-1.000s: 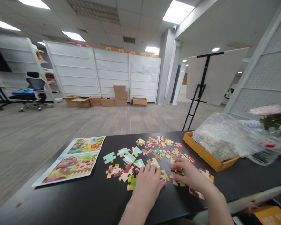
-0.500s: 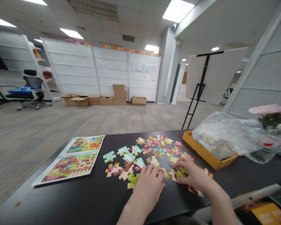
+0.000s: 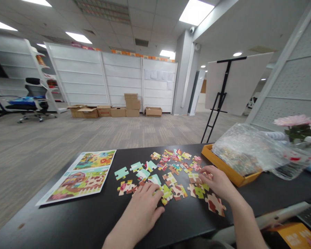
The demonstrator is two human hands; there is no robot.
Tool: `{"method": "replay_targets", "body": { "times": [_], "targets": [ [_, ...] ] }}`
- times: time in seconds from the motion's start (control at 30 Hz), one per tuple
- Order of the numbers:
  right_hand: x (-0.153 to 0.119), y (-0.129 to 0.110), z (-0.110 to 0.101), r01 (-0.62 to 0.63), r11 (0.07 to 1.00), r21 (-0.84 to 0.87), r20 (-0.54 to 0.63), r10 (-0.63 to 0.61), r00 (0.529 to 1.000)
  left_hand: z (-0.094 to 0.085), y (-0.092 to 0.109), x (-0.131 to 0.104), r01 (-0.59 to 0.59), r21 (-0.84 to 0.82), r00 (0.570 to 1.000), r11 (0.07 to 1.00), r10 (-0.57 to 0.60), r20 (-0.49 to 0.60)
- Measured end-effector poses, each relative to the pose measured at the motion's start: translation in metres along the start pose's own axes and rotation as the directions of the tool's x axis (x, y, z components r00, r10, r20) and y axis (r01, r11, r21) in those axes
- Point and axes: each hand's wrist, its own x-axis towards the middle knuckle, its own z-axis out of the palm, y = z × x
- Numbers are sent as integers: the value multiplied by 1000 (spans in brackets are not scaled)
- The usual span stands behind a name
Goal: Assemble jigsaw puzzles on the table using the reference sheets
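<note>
My left hand (image 3: 145, 202) lies palm down over puzzle pieces at the near side of the black table, fingers stretched and thumb apart; it hides the pieces beneath. Just right of its fingertips are a green puzzle piece (image 3: 167, 194) and a cow-spotted puzzle piece (image 3: 179, 192). My right hand (image 3: 217, 180) is closed around a brown puzzle piece (image 3: 209, 176), its fingertips beside a beige and green puzzle piece (image 3: 194, 178). Below that hand rests a larger brown-patched puzzle piece (image 3: 214, 204). Pale blue puzzle pieces (image 3: 143, 174) lie beyond my left hand.
A printed picture sheet (image 3: 85, 180) lies on the table (image 3: 75, 224) at the left. At the right stands an orange box lid (image 3: 223, 169) holding a clear plastic bag (image 3: 248, 148). Pink flowers (image 3: 295, 121) are behind it. Beyond the table stands an easel (image 3: 217, 103).
My left hand has slid left, uncovering green and cow-spotted pieces. My right hand has moved up and slightly right, off the green piece, onto a brown one.
</note>
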Motion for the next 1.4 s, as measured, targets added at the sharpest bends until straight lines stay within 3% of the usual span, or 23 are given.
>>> {"method": "replay_targets", "body": {
  "times": [0.2, 0.37, 0.63, 0.87, 1.03, 1.1, 1.13, 1.2, 1.3, 1.4],
  "targets": [
    [66, 33, 11, -209, 966, -153, -80, 198, 977, -3, -13, -5, 52, 3, 998, 999, -52, 36],
    [110, 48, 31, -248, 933, -261, -47, 244, 969, -4, -13, -3, 42, -3, 999, 999, -42, 33],
    [130, 57, 26, -285, 936, -205, -65, 277, 959, -9, -14, -6, 16, -7, 999, 1000, -16, -37],
    [121, 43, 20, -237, 963, -132, -164, 214, 963, -13, -14, -7, -14, -7, 998, 1000, 14, -65],
    [104, 6, 11, -176, 983, -41, -217, 164, 962, -11, -18, -7, -29, -78, 988, 997, 17, -150],
    [89, -26, 10, -95, 980, 175, -193, 128, 973, -10, -21, -7, -9, -173, 973, 985, -31, -227],
    [78, -45, 11, -51, 957, 284, -147, 96, 985, -8, -22, -7, 10, -242, 961, 970, -77, -267],
    [56, -84, 17, 18, 863, 506, 82, -69, 994, -6, -25, -6, 41, -406, 928, 913, -186, -324],
    [27, -131, 33, -16, 721, 692, 318, -285, 904, -4, -29, -4, 32, -669, 900, 742, -312, -303],
    [14, -150, 49, -44, 686, 726, 379, -346, 858, -3, -31, -4, 22, -826, 932, 564, -311, -188]
  ]
}}
